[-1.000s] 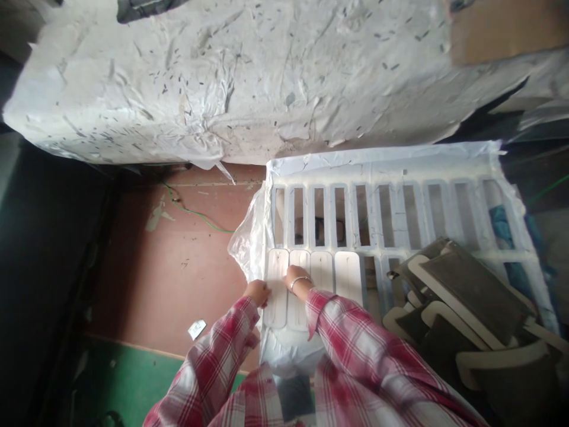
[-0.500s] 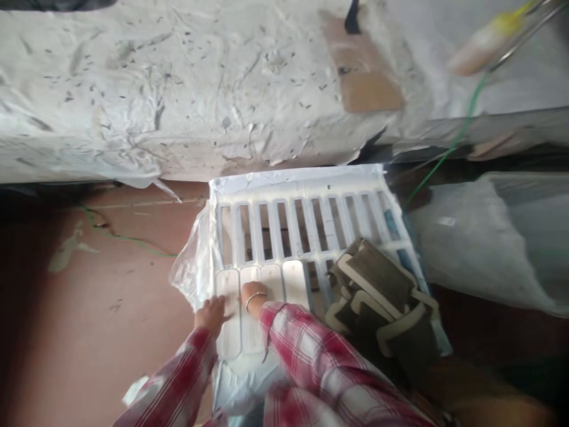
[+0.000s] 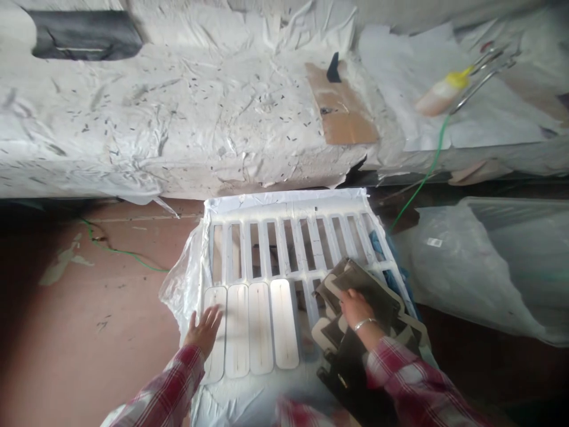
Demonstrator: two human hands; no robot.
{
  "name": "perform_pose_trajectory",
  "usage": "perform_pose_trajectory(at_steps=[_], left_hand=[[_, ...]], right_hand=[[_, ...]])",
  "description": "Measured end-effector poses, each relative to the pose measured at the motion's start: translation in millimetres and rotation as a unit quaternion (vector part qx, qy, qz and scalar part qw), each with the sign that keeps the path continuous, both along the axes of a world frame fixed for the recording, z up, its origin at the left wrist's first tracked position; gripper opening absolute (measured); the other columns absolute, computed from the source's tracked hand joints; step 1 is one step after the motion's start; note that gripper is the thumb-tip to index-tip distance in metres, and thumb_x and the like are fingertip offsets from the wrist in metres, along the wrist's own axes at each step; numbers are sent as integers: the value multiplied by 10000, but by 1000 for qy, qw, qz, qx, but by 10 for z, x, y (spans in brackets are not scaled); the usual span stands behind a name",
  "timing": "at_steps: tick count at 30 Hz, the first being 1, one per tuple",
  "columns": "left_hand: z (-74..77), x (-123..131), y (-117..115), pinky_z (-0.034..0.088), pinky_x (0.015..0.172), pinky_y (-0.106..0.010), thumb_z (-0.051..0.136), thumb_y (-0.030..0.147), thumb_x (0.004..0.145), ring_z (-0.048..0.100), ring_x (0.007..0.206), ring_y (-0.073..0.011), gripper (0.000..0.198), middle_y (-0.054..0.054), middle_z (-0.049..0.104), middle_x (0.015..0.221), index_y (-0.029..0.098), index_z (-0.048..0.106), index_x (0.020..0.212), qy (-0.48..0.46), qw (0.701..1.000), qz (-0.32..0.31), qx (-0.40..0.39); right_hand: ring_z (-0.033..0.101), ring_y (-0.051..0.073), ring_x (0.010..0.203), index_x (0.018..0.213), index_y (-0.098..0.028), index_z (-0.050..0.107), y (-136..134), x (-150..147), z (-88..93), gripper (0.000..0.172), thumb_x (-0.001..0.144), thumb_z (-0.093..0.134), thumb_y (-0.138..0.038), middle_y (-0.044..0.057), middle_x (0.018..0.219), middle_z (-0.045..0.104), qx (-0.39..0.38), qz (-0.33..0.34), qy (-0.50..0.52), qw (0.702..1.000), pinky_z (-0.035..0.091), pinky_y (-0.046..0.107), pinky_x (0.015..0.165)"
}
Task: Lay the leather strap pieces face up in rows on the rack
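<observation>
My left hand (image 3: 204, 332) has its fingers spread over the leftmost of several long white panels (image 3: 284, 323) with rounded ends. These panels lie side by side on a white slatted rack (image 3: 258, 279); each has a thin line along its middle. To the right, my right hand (image 3: 357, 309) reaches onto a heap of dark brown flat pieces (image 3: 377, 290) with beige borders. Its fingers are bent together at the edge of an upper piece; the fingertips are partly hidden. The heap overlaps the rack's right side.
Behind the rack runs a paper-covered ledge (image 3: 249, 112) strewn with dark scraps. On it lie a brown cardboard piece (image 3: 349, 121) and a yellow-capped bottle (image 3: 440, 95). A green cord (image 3: 429, 169) hangs down. Clear plastic sheeting (image 3: 471, 267) covers a bin at right.
My right hand has left the white panels and moved right to the brown heap. My left hand stays at the leftmost panel, its fingers more spread. The view has tilted up.
</observation>
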State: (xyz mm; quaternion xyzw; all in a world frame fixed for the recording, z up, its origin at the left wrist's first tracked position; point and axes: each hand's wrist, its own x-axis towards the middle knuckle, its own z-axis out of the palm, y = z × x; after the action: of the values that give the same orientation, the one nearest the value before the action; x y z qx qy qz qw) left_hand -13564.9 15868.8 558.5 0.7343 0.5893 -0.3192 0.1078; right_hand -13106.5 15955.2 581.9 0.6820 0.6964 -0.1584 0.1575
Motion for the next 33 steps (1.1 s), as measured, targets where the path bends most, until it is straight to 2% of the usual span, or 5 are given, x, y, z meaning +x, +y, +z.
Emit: perform_pose_trajectory(at_steps=[11,18,22,27,33], left_hand=[[289,341,306,264,1040,-487,529,345,773,426,1204,-272,525,-73,355,1434,186,496,1272,-71,986,147,-20],[393,267,490,336,999,-468,551,367,776,501,1121,-291,484,-117,480,1310,155,534,1211,-182,955,235,20],[513,328,580,429,940,-359,502,377,838,509,1117,-217,476,-139,487,1273,142,466,1250,-447,820,317,167],[649,295,841,501,761,-313,455,541,839,576,965,-195,556,-152,550,1177,129,489,1210,-674,595,421,121],[523,-90,1164,457,707,-261,611,590,700,571,795,-157,649,-96,629,901,75,570,1094,-671,541,505,39]], right_hand=[[564,256,876,958,-119,608,355,-229,-81,232,815,431,-164,166,946,588,47,-7,-55,997,386,294,600],[534,176,698,752,-180,558,636,-327,785,290,882,375,-363,91,719,575,409,27,102,906,358,282,608],[435,124,537,625,-192,453,647,-1112,1199,362,850,440,-474,27,560,491,451,-85,266,848,315,247,526],[360,92,478,604,-187,400,1024,-2459,1017,418,811,424,-550,-51,483,365,237,-171,494,819,287,212,476],[323,95,500,552,-200,331,1567,-3350,459,404,734,434,-546,-61,473,305,159,-195,514,820,252,228,484]])
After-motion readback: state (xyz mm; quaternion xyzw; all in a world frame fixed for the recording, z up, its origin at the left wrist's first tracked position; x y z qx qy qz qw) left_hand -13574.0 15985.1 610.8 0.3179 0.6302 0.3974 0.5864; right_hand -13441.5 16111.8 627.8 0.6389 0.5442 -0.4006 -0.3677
